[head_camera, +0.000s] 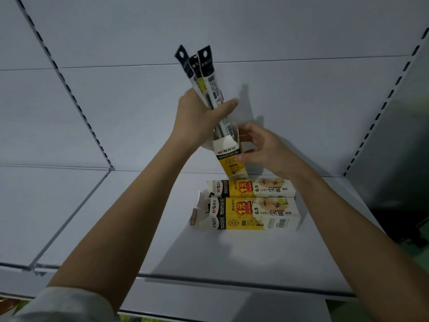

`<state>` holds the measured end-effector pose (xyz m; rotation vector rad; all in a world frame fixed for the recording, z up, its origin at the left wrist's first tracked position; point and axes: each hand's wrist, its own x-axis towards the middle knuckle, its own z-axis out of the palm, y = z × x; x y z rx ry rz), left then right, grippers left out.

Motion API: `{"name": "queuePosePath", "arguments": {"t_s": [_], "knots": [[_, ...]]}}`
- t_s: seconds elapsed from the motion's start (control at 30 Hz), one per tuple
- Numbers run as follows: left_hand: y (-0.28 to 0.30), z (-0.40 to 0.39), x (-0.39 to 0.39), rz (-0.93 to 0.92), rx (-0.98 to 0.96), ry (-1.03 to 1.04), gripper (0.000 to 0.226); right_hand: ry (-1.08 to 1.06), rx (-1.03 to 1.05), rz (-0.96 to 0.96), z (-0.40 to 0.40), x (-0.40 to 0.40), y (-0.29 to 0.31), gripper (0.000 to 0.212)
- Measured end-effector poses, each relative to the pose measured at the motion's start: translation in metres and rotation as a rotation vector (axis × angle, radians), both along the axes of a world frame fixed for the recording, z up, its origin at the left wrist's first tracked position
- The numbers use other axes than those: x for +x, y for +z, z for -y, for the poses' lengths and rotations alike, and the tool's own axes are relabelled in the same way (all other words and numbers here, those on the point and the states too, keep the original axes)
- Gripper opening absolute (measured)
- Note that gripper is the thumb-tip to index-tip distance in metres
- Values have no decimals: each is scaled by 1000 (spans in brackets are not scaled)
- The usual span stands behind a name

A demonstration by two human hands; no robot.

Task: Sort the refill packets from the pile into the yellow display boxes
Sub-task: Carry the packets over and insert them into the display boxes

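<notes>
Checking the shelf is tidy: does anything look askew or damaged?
The lower yellow-and-white cardboard display box lying on the white shelf has its left end flaps torn open and splayed. The box above it looks intact.

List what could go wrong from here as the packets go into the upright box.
1. The upright box stands on its narrow end, steadied only by the right hand; pushing could tip it onto the two boxes lying flat in front.
2. The left hand grips the refill packets low while their tops fan apart, so one may slip out or miss the opening.
3. The box's open flap may catch a packet's lower end and bend it.
</notes>
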<state>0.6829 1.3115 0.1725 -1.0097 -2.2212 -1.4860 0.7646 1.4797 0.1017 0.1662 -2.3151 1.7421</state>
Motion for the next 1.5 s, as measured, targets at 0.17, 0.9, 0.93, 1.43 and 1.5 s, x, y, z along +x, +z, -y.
{"name": "queuePosePath", "arguments": {"t_s": [0.17, 0.9, 0.93, 1.43, 1.5], "knots": [[7, -4, 0, 26, -139, 27, 36, 3, -6, -4, -4, -4, 1, 57], [-88, 40, -30, 84, -361, 13, 14, -215, 641, 231, 14, -18, 11, 54], [-98, 43, -29, 71, -400, 29, 15, -205, 671, 270, 14, -19, 4, 49], [-133, 135, 76, -45, -643, 259, 33, 11, 452, 44, 65, 36, -20, 15], [-135, 158, 99, -10, -664, 302, 41, 115, 485, 21, 93, 45, -26, 15]]}}
